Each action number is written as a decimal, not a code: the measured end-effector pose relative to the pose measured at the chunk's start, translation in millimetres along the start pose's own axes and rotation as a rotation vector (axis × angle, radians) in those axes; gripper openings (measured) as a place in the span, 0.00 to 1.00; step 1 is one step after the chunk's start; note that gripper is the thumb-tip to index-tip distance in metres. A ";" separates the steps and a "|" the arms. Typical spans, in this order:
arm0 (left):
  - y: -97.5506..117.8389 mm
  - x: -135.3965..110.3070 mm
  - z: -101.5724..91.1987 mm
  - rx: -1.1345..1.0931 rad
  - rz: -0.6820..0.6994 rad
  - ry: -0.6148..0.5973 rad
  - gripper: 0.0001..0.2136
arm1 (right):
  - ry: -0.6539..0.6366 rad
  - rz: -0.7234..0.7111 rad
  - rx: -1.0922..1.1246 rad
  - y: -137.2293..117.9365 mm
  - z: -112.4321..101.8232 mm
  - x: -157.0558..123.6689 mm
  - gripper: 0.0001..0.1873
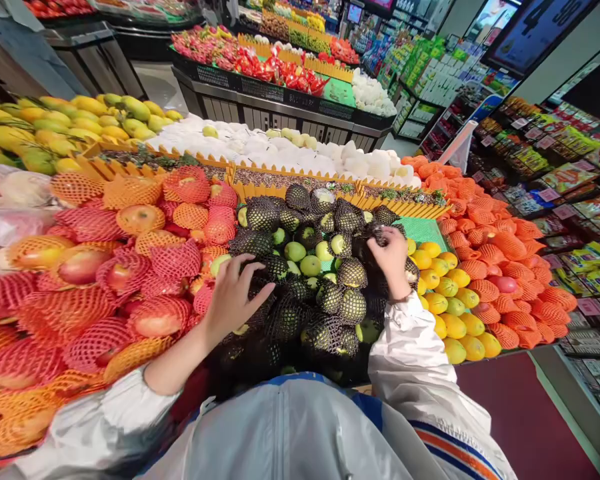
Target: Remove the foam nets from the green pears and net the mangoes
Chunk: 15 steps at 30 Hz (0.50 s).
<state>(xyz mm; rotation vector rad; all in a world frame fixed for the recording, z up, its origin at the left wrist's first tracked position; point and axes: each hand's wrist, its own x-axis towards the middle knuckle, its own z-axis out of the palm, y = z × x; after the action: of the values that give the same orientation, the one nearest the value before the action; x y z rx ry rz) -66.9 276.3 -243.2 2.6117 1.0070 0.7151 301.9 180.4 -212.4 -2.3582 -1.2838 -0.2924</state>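
Round green fruits (311, 265), several in black foam nets and several bare, fill the middle of the display. My left hand (233, 293) hovers over the left side of this pile, its fingers spread and holding nothing. At the pile's right edge, my right hand (391, 257) has its thumb and fingers closed on a black foam net (377, 233). Whether a fruit sits inside that net is hard to see. Black-netted fruits (353, 305) lie close to the left of my right hand.
Large red fruits in pink and orange nets (153, 313) are heaped left. Yellow oval fruits (455, 327) and orange-netted fruits (510, 267) lie right. A low yellow picket divider (295, 180) runs behind, with white-wrapped fruits (280, 150) beyond. Snack shelves (555, 167) stand far right.
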 end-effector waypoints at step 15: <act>112.2 186.7 160.3 0.202 0.218 -0.612 0.47 | -0.419 0.374 -0.304 47.2 -1.6 -14.3 0.43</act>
<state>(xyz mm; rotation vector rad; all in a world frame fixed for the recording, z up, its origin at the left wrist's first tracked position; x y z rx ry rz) 199.9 312.8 -268.7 2.8508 0.6371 -0.1721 333.6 146.6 -229.4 -2.9727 -0.9812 0.1442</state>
